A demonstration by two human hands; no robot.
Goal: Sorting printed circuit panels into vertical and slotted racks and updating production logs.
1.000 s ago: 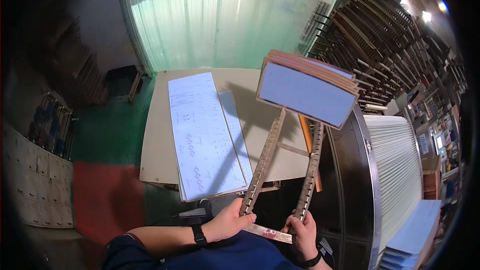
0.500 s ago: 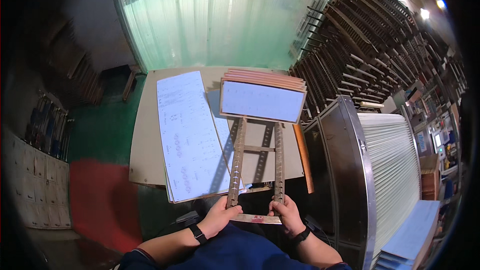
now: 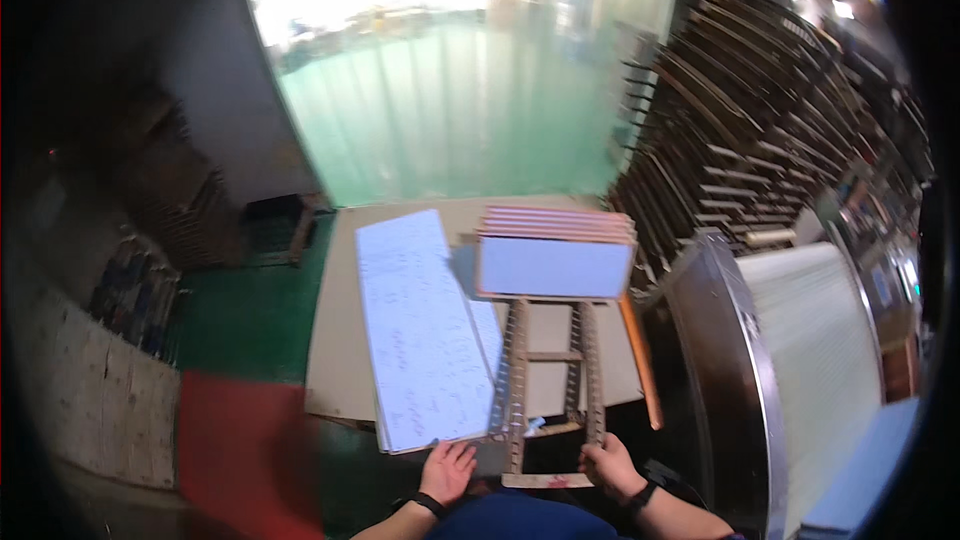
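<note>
On the table in front of me lies a ladder-like metal rack (image 3: 518,380) with notched rails. Several coppery-edged boards with pale blue faces (image 3: 555,268) stand in its far end. My right hand (image 3: 612,465) is closed round the rack's near right corner. Off the rack, my left hand (image 3: 448,470) is open, fingers apart, at the near edge of a long pale blue panel (image 3: 415,330) with faint markings. Whether the fingertips touch that panel I cannot tell. A second panel shows partly from under it, beside the rack.
The beige table (image 3: 335,360) bears all of this. An orange strip (image 3: 640,360) runs along its right edge. Further right stand a metal-framed cabinet (image 3: 715,370) with white ribs and dark stacked racks (image 3: 760,100). A translucent curtain (image 3: 450,110) hangs behind.
My left hand has let go of the rack's near left corner and moved left to the panel's near edge, opening. The right hand keeps its hold. The whole view has shifted and blurred slightly.
</note>
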